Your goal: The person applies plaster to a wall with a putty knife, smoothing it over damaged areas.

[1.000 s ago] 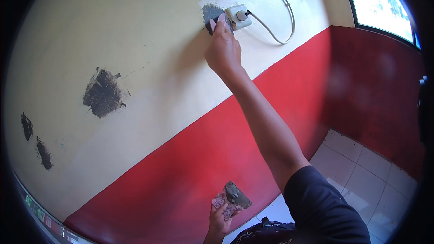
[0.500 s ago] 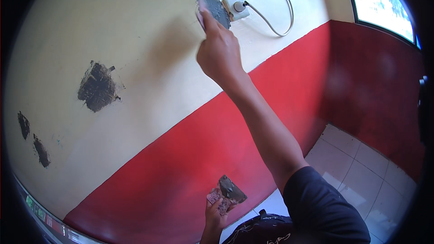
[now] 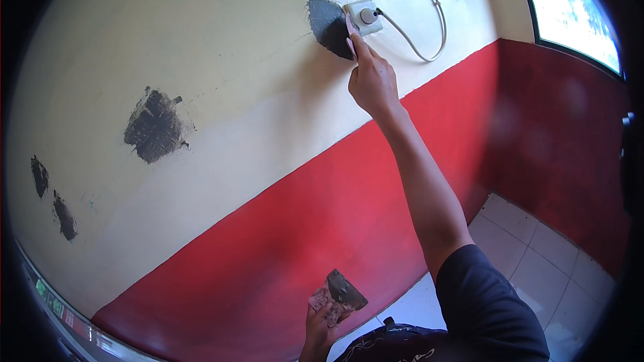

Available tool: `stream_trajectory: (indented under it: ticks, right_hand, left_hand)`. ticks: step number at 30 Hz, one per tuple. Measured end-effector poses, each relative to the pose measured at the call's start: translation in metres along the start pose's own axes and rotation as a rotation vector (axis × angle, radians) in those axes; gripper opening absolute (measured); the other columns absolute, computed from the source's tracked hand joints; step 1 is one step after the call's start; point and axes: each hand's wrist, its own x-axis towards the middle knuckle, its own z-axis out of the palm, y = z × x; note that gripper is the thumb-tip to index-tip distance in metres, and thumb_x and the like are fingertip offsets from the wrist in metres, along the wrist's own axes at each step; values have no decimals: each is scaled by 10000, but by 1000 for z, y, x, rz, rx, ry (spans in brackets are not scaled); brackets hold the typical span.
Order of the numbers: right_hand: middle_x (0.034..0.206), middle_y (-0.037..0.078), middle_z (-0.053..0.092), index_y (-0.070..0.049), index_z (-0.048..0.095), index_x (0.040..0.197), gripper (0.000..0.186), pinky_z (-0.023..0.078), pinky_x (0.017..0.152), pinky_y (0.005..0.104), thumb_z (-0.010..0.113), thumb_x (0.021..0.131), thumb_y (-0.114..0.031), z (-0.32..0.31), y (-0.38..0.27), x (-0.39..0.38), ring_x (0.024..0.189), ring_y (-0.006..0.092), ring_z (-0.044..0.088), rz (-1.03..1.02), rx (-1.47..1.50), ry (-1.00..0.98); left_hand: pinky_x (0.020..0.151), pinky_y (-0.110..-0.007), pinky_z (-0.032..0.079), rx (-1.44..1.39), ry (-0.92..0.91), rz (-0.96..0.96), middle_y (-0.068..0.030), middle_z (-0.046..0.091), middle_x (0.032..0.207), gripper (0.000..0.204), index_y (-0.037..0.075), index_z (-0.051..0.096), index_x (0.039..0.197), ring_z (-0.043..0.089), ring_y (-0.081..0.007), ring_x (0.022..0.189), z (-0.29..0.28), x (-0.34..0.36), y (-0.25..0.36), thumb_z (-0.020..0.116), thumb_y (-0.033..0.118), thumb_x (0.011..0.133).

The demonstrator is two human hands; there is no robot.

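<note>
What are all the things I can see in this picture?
grey patch: one, dark grey, on the wall beside the socket box, under the putty knife.
putty knife: one, pale blade, pressed to the wall at the patch's edge.
socket box: one, white, high on the wall.
cable: one, white, looping from the socket box.
other dark patches: three, dark grey, on the left part of the wall.
wall: cream above, red below.
floor tiles: white, bottom right.
window: one, bright, top right.
scraper: one, smeared grey, bottom centre.
right hand: holds the putty knife.
left hand: holds the scraper.
</note>
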Motion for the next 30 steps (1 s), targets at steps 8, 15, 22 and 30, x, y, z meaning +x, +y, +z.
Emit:
stream_trajectory:
  ticks: [8, 15, 22, 30]
  right_hand:
    - [1066, 225, 595, -24, 444, 1262, 533, 471, 770, 467, 435, 735, 52, 3, -19, 7, 875, 404, 592, 65, -7, -42]
    - [976, 256, 604, -5, 474, 1202, 456, 447, 788, 493, 437, 749, 28, 12, -13, 16, 871, 441, 574, 101, 23, -66]
    - [821, 293, 587, 29, 550, 960, 240, 411, 739, 500, 467, 746, -41, 10, -19, 43, 864, 467, 540, 81, 303, -101]
    - [726, 269, 578, 34, 535, 1085, 399, 439, 687, 484, 434, 699, 44, -21, -72, 25, 730, 441, 561, -83, 456, -31]
  left_hand:
    - [780, -494, 541, 14, -13, -11, -110, 485, 1243, 472, 156, 346, 1295, 556, -305, 1070, 11, 6, 4, 435, 17, 853]
    - [740, -463, 558, -4, -1, -27, -81, 479, 1273, 494, 161, 347, 1309, 562, -287, 1069, 13, 11, 3, 442, 10, 849]
    - [738, -477, 548, -39, -91, -19, -99, 458, 1304, 541, 140, 287, 1351, 566, -318, 1056, 7, 14, -3, 431, -15, 853]
    - [718, -440, 568, -9, -85, -6, -28, 458, 1326, 506, 167, 341, 1325, 570, -288, 1054, 38, 13, -13, 426, -6, 858]
